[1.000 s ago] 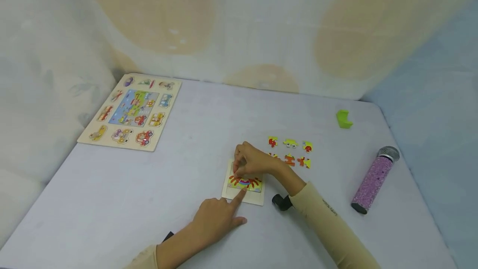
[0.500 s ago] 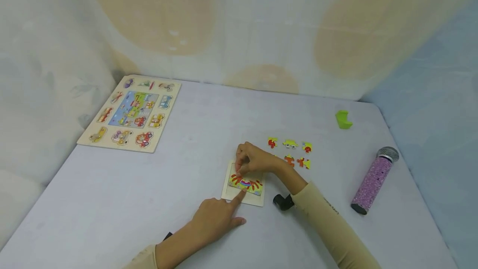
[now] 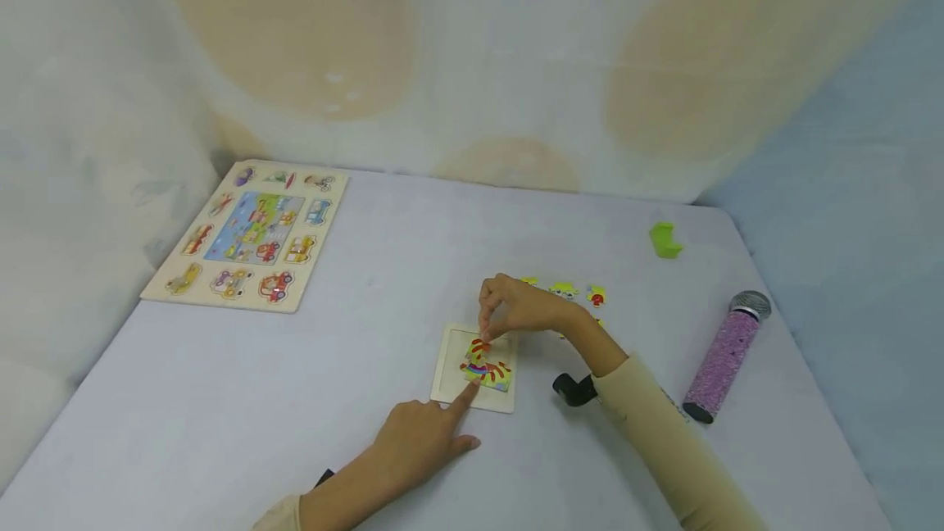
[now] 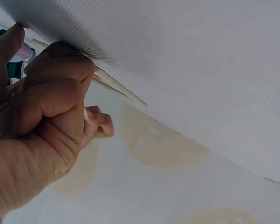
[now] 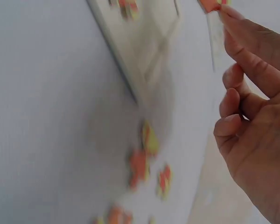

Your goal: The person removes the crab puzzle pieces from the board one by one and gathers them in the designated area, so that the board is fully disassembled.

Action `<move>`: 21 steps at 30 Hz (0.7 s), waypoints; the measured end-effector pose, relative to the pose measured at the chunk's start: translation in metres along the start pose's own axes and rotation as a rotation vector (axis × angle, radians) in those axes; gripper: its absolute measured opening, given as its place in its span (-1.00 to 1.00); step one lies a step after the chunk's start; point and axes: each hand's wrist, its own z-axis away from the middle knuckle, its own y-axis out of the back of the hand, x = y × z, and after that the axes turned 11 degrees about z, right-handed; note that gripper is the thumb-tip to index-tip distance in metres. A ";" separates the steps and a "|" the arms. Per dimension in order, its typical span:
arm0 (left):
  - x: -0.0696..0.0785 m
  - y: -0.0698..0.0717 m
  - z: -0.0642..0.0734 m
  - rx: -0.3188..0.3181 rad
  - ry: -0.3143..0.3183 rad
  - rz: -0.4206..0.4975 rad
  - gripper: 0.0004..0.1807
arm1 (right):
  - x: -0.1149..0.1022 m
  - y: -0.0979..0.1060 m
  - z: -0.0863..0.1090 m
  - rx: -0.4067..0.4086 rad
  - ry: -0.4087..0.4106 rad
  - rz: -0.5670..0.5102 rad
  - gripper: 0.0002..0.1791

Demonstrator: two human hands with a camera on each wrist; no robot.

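Note:
A small square wooden puzzle board (image 3: 446,388) lies in front of me in the head view, with joined red and yellow puzzle pieces (image 3: 497,375) in its lower right part. My left hand (image 3: 420,433) touches the lower edge of these pieces with its straight index finger; the other fingers are bent under in the left wrist view. Above the board my right hand (image 3: 519,306) pinches a red and yellow puzzle piece (image 5: 209,5) between thumb and index finger, its other fingers bent. Whether this piece still touches the others is unclear. The right wrist view is partly blurred.
Several loose puzzle pieces (image 3: 596,295) lie right of the board, partly behind my right hand. A larger wooden vehicle puzzle (image 3: 295,289) is at the back left. A purple microphone (image 3: 723,363) and a green block (image 3: 665,241) lie to the right. Cloth walls surround the table.
The right hand has shifted right, and the left piece of the joined strip has come up and inward with its fingers. My left index finger stays at the strip's lower edge. The head view has shifted slightly.

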 end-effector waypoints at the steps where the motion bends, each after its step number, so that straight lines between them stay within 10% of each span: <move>1: 0.000 0.000 0.000 -0.001 0.004 0.007 -0.29 | 0.003 0.006 0.006 -0.005 -0.018 0.011 -0.93; 9: -0.001 -0.004 0.002 0.002 0.015 0.035 -0.28 | 0.026 0.029 0.043 -0.093 -0.102 0.047 -0.91; 21: -0.002 -0.008 0.003 0.047 -0.004 0.018 -0.26 | 0.035 0.011 0.036 -0.005 -0.092 0.247 -0.84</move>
